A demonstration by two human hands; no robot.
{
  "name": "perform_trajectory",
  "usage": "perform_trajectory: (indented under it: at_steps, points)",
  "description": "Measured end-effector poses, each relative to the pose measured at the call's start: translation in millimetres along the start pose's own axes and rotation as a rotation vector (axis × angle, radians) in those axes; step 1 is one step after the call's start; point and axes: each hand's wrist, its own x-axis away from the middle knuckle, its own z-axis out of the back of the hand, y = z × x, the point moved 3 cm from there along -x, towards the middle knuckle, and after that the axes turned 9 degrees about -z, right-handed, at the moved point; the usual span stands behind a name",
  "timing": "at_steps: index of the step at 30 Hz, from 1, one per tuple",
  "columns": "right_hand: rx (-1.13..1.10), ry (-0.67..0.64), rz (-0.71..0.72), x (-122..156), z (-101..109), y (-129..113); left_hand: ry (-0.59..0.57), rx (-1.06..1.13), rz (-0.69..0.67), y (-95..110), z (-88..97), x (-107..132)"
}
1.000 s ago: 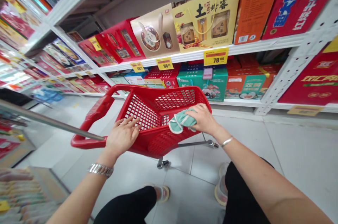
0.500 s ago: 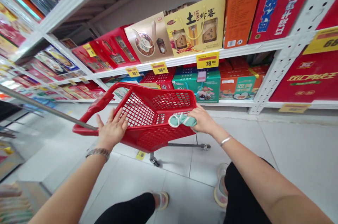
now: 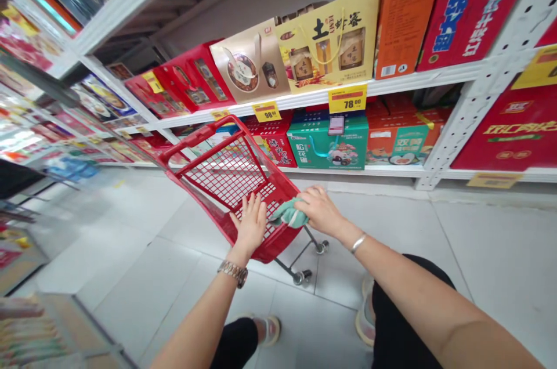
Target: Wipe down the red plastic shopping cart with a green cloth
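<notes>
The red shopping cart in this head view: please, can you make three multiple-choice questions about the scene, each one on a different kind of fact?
1. Where is the teal cloth?
A. On the floor under the cart
B. On the edge of the red shopping cart, at the right hand
C. On the shelf beside the green box

2. What colour is the price tag reading 78.00?
A. Green
B. Blue
C. Yellow

3. How is the left hand?
A. Closed in a fist on the handle
B. Open, palm down on the cart's mesh
C. Raised away from the cart

Answers:
1. B, because the cloth lies at the cart's edge against the right hand.
2. C, because the tag on the shelf edge is yellow.
3. B, because its fingers are spread on the red mesh.
</notes>
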Motion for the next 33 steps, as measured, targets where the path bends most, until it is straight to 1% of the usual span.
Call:
perform_trajectory:
  at_steps: [3, 5, 7, 8, 10, 12, 14, 15, 17, 18, 20, 24, 29, 31, 33]
  points:
    - [0.025, 0.075, -0.209, -3.4, 1.3, 34.1, -0.072, -0.114, -0.014, -7.0, -10.3, 11.8]
    - [0.019, 0.135, -0.342, -5.1, 1.7, 50.5, -0.097, -0.246, -0.063, -14.6, -10.6, 20.1]
    - [-0.034, 0.194, -0.41, -7.6, 1.3, 56.9, -0.113, -0.341, -0.106, -23.4, -6.9, 27.1]
    - [-0.086, 0.212, -0.398, -9.5, 0.4, 55.0, -0.123, -0.364, -0.122, -27.8, -4.5, 30.0]
    - [-0.237, 0.204, -0.281, -13.8, -3.8, 40.1, -0.137, -0.367, -0.161, -35.9, -0.3, 34.9]
    - [-0.398, 0.147, -0.11, -17.0, -10.4, 13.7, -0.135, -0.336, -0.199, -42.9, 2.0, 39.8]
    - [-0.491, 0.085, 0.013, -18.5, -18.4, -16.0, -0.113, -0.296, -0.245, -48.9, 2.5, 45.7]
    - [-0.503, 0.061, 0.036, -19.4, -22.4, -28.9, -0.099, -0.278, -0.27, -51.5, 2.4, 49.4]
    - [-0.491, 0.035, 0.019, -23.4, -29.5, -46.7, -0.084, -0.251, -0.316, -55.9, 1.6, 57.8]
    - [-0.48, 0.036, -0.014, -26.8, -32.2, -50.8, -0.088, -0.243, -0.336, -57.5, 1.0, 62.5]
    - [-0.465, 0.069, -0.097, -36.8, -36.0, -50.3, -0.119, -0.231, -0.371, -59.1, -0.5, 72.4]
    - [-0.445, 0.184, -0.292, -63.5, -41.2, -29.7, -0.155, -0.207, -0.457, -51.9, -2.8, 92.9]
    - [-0.494, 0.336, -0.534, -88.4, -43.7, 0.5, -0.144, -0.199, -0.533, -26.8, -4.5, 118.9]
    - [-0.52, 0.378, -0.597, -92.4, -41.4, 9.8, -0.15, -0.189, -0.548, -15.5, -4.3, 128.3]
    - [-0.526, 0.384, -0.618, -93.3, -37.8, 16.2, -0.167, -0.171, -0.558, -6.0, -3.5, 135.6]
